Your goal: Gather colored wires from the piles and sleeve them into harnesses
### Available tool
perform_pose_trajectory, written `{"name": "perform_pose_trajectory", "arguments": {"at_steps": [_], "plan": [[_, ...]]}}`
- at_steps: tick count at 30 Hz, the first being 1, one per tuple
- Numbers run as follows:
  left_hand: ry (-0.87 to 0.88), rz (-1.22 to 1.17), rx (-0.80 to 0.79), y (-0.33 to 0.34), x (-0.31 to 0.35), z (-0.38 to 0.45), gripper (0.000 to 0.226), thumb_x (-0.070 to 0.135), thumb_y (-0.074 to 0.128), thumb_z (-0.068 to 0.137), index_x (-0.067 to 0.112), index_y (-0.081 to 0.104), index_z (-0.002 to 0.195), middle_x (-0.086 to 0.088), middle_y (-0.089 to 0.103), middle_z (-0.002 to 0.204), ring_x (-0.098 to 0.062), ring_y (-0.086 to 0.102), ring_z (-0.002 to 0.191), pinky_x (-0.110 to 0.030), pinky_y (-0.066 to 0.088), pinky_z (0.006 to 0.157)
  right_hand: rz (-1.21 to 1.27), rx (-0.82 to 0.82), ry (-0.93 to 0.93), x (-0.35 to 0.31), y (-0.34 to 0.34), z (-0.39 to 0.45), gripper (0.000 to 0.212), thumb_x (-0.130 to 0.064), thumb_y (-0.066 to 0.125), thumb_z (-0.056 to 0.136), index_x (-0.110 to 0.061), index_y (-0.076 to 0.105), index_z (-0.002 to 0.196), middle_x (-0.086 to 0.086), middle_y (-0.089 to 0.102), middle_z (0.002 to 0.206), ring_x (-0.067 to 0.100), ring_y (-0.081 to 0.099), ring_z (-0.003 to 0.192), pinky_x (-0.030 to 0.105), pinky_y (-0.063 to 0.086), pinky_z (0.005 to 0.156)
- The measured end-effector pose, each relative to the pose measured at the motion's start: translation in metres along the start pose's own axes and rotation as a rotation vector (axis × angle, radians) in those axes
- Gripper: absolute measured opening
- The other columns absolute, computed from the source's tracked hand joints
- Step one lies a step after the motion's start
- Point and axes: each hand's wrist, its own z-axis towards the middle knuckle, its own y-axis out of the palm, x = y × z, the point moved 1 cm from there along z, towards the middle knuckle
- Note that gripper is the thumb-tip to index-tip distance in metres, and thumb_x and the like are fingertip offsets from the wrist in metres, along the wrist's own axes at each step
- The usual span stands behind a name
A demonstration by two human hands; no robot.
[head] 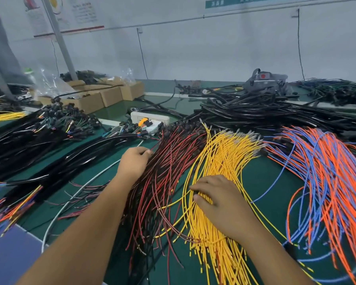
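From the head camera, the person leans over a green bench (261, 182) where the wires lie sorted by colour in long fanned piles, which looks deliberate: each colour can be reached without hunting. The left hand (135, 162) is at the upper edge of the red-and-dark wire pile (162, 182), fingers curled in among the strands as if pinching one or a few out, though the fingertips are buried and I cannot tell how many it holds. The right hand (216, 202) rests on the yellow wire pile (220, 161) just beside it, fingers bent and close together with the thumb tucked against the strands, seemingly teasing a wire free; whether one is truly pinched is not clear. Both piles have their terminal ends pointing away, toward the heap of black sleeving tubes (275, 114) across the back, so I judge the gathering comes first and the sleeving waits. To the right sprawls the orange-and-blue wire pile (327, 171), well within reach. On the left lie finished black harnesses (29, 145) with connectors, and behind them cardboard boxes (103, 95). A white power strip (150, 119) sits beyond the red wires. The strands cross and overlap where the red and yellow piles meet, so pulling one cleanly may drag neighbours along.
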Motion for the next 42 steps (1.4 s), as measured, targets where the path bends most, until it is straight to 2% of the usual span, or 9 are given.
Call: {"name": "perform_pose_trajectory", "arguments": {"at_steps": [5,10,16,20,26,32,35,39,42], "plan": [[0.019,-0.083,0.158,-0.006,0.001,-0.009,0.016,0.022,0.061,0.093,0.017,0.073,0.100,0.003,0.066,0.083,-0.015,0.058,0.074,-0.026,0.043,0.069,0.041,-0.001,0.016,0.000,-0.001,0.000,0.029,-0.040,0.046,0.099,-0.037,0.061,0.123,-0.024,0.053,0.119,-0.001,0.036,0.117,0.023,0.025,0.101],[0.073,-0.054,0.155,-0.008,0.004,-0.011,0.010,0.020,0.067,0.088,0.027,0.072,0.084,0.009,0.067,0.077,-0.010,0.058,0.064,-0.024,0.045,0.060,0.077,0.009,0.029,-0.001,-0.004,-0.001,0.026,-0.037,0.047,0.099,-0.035,0.065,0.118,-0.023,0.055,0.116,0.000,0.039,0.115,0.025,0.029,0.102],[0.060,-0.111,0.104,-0.023,0.015,0.015,0.012,0.018,0.054,0.097,0.015,0.065,0.095,-0.002,0.070,0.068,-0.014,0.068,0.063,-0.033,0.057,0.070,0.083,0.020,0.010,-0.001,-0.005,0.000,0.025,-0.034,0.048,0.099,-0.030,0.067,0.115,-0.021,0.058,0.115,0.002,0.041,0.114,0.027,0.031,0.102],[0.023,-0.027,-0.007,-0.028,0.029,0.023,0.021,0.027,0.053,0.097,0.010,0.066,0.097,-0.001,0.062,0.062,-0.016,0.052,0.051,-0.025,0.045,0.055,0.099,0.019,0.013,0.000,-0.006,0.000,0.024,-0.032,0.047,0.099,-0.029,0.068,0.112,-0.020,0.060,0.113,0.003,0.042,0.112,0.028,0.031,0.101],[-0.142,-0.278,-0.253,-0.024,0.038,0.014,0.028,0.040,0.053,0.096,0.020,0.072,0.095,0.007,0.031,0.053,-0.010,0.028,0.046,-0.021,0.026,0.043,0.113,0.017,0.022,-0.001,-0.007,0.001,0.023,-0.033,0.047,0.099,-0.030,0.067,0.111,-0.021,0.060,0.113,0.002,0.042,0.111,0.028,0.031,0.100],[0.184,-0.034,-0.086,-0.015,0.040,0.009,0.022,0.029,0.062,0.092,0.032,0.066,0.113,0.006,0.061,0.097,-0.011,0.055,0.083,-0.027,0.041,0.078,0.111,0.016,0.024,-0.001,-0.007,0.000,0.025,-0.033,0.047,0.099,-0.030,0.068,0.112,-0.020,0.060,0.114,0.002,0.042,0.112,0.028,0.031,0.101],[0.159,0.080,-0.039,-0.017,0.042,0.012,0.019,0.027,0.046,0.100,0.021,0.065,0.098,-0.001,0.066,0.080,-0.019,0.058,0.069,-0.032,0.045,0.068,0.111,0.013,0.022,0.000,-0.006,0.001,0.025,-0.034,0.047,0.099,-0.029,0.068,0.112,-0.020,0.060,0.113,0.002,0.042,0.112,0.029,0.032,0.102],[0.234,0.236,0.168,-0.017,0.064,0.010,0.026,0.019,0.039,0.101,0.007,0.062,0.094,-0.009,0.058,0.082,-0.034,0.057,0.079,-0.037,0.042,0.066,0.125,0.005,0.026,0.000,-0.007,0.000,0.023,-0.034,0.048,0.099,-0.031,0.066,0.113,-0.022,0.058,0.112,0.000,0.043,0.112,0.026,0.033,0.101],[0.207,0.037,0.094,-0.004,0.103,-0.005,0.022,0.018,0.038,0.100,0.013,0.059,0.101,-0.007,0.061,0.080,-0.025,0.055,0.065,-0.037,0.045,0.060,0.439,0.124,0.145,0.002,-0.010,-0.003,0.025,-0.031,0.051,0.099,-0.034,0.062,0.121,-0.025,0.057,0.115,-0.009,0.048,0.110,0.014,0.038,0.094]]}}
